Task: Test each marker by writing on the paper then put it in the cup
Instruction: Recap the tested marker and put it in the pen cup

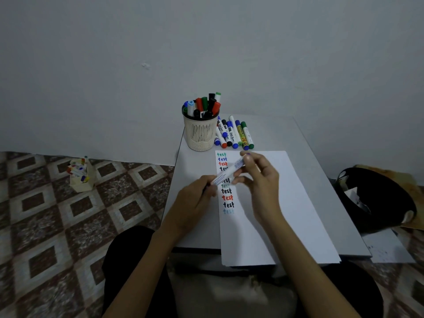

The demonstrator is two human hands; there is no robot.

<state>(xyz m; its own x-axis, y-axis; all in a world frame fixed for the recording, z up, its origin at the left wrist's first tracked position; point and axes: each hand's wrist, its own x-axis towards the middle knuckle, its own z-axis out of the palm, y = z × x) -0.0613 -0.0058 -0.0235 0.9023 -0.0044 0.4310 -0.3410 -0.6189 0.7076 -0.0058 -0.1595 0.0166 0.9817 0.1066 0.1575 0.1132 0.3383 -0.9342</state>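
**Blue marker held in both hands, cap about to come off or go on**

Head view: both hands hold one white marker (pixel 229 172) with blue print, slanted in the air. The left hand (pixel 195 200) curls its grip round the lower end, and the right hand (pixel 259 177) pinches the upper part, where a small blue end shows. Directly under the grip lies the paper (pixel 286 203) on the surface (pixel 321 161), with a column of coloured "test" words. Beyond the grip and a little to the left stands the cup (pixel 200 134), already full of markers. Beside it, straight beyond the grip, is a row of loose markers (pixel 234 134).

I judge the step is uncapping or recapping; the blur does not let me tell which. The next move calls for either writing below the last word or lifting the marker into the crowded cup.
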